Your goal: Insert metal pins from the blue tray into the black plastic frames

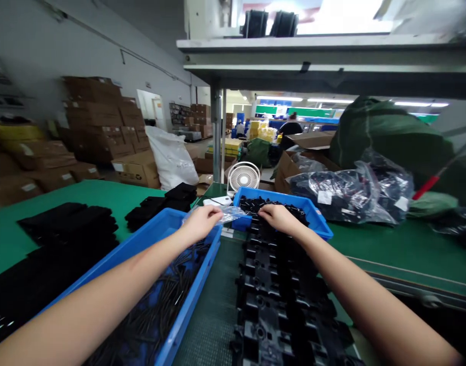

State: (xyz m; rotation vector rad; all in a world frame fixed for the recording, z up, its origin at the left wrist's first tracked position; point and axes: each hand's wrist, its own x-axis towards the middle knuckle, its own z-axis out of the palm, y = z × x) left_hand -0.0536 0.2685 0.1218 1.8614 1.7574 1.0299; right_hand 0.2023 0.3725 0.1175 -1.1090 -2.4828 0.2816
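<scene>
My left hand [201, 223] pinches a clear plastic bag [232, 213] above the far end of a long blue bin [192, 303]. Thin dark rod-like pieces [172, 290] lie loose in that bin. My right hand [279, 218] has its fingers closed at the near edge of a smaller blue bin [320, 223], which holds many small black parts [294, 211]. What those fingers grip, if anything, is hidden. Below it, black moulded plastic parts [261, 290] run in rows toward me along the green work surface.
Stacks of black pieces [75, 223] stand on the green table at left. A white fan [243, 178] is behind the bins. Clear bags of dark parts [343, 190] lie at right. A metal shelf [317, 56] spans overhead; cartons [95, 117] are piled at back left.
</scene>
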